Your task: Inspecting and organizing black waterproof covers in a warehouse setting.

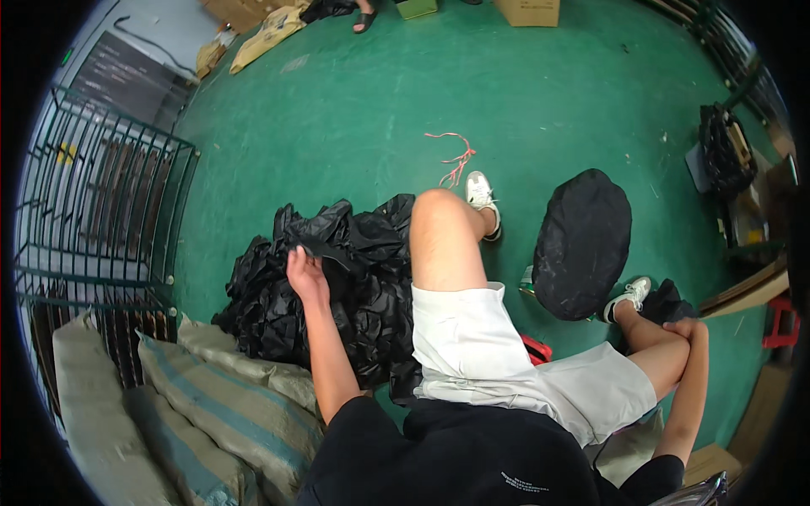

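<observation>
My left hand (307, 277) is over a large heap of crumpled, shiny black sheets (363, 312) on the floor to my left. Its fingers are stretched out beside a flat black piece at the top of the heap, and I see no clear grip on it. My right hand (685, 329) rests on my right knee, fingers laid over it, holding nothing. Between my legs stands an oval thing with a smooth, dark top (584, 244); what lies under it is mostly hidden.
Stuffed woven sacks (224, 413) lie at the lower left, below a green metal rack (105, 211). Pink string (460, 158) lies on the green floor ahead. A cardboard box (528, 12) and another person's foot (364, 18) are far off. A red stool (781, 322) stands far right.
</observation>
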The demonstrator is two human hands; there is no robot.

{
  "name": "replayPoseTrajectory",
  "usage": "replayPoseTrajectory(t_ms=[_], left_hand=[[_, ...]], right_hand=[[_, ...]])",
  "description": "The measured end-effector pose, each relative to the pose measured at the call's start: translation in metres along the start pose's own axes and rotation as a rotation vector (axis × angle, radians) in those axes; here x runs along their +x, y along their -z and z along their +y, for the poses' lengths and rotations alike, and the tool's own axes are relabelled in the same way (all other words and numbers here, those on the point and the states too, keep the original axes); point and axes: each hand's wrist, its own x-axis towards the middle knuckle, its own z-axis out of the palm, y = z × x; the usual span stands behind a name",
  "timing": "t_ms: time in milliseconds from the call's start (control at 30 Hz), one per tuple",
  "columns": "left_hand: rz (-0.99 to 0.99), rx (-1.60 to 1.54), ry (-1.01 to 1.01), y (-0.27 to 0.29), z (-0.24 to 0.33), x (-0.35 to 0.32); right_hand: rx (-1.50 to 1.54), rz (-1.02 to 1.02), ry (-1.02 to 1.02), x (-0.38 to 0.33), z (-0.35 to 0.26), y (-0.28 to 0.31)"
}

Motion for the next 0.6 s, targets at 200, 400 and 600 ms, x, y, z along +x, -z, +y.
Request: replayPoseTrajectory(t_ms=[200,400,600], left_hand=[[-0.483,-0.037,0.007,-0.221,0.051,-0.009],[-0.858,-0.061,0.260,-0.361,-0.038,-0.063],[-1.263,-0.061,0.811,-0.440,-0.118,-0.157]], right_hand=[[0.093,0.413,0.525,0.023,-0.012,0.001],[0.758,0.226,0.912,-0.034,-0.100,0.024],[1.773,-0.613,1.066,-0.084,-0.193,0.042]])
